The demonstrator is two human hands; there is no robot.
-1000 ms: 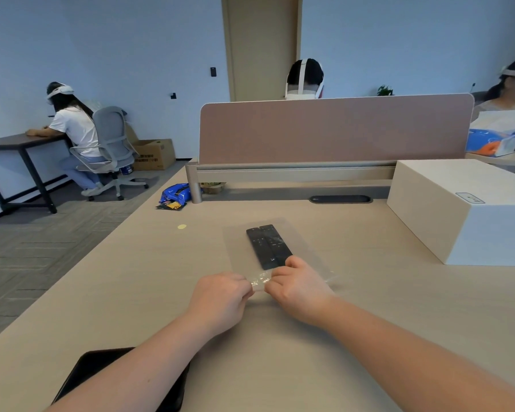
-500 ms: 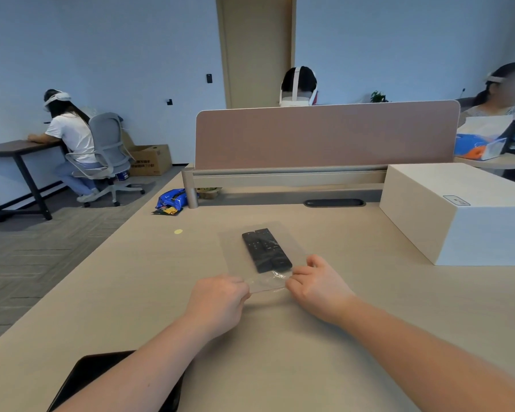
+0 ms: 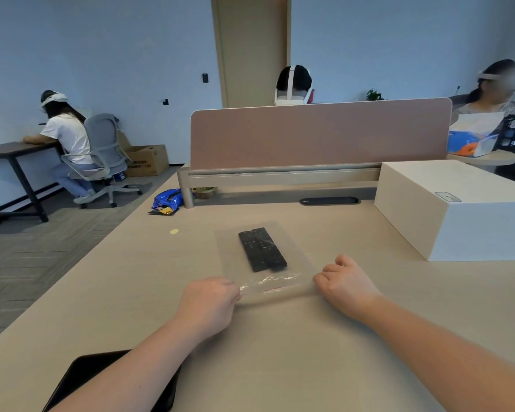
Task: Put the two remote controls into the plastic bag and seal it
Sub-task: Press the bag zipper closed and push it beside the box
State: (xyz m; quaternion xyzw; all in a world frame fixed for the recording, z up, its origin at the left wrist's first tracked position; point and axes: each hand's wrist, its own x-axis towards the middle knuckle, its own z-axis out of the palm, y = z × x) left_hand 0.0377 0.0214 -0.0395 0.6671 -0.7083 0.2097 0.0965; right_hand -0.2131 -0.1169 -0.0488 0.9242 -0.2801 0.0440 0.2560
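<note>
Both bare forearms reach forward from the lower edge, angling toward each other. The left hand (image 3: 210, 301) is curled knuckles-up, its fingertips pinched together at its right side. The right hand (image 3: 346, 283) sits well apart from it, loosely fisted with fingers curled under, thumb side up.

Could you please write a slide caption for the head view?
Left hand and right hand pinch the plastic bag mouth; two remote controls inside.
</note>
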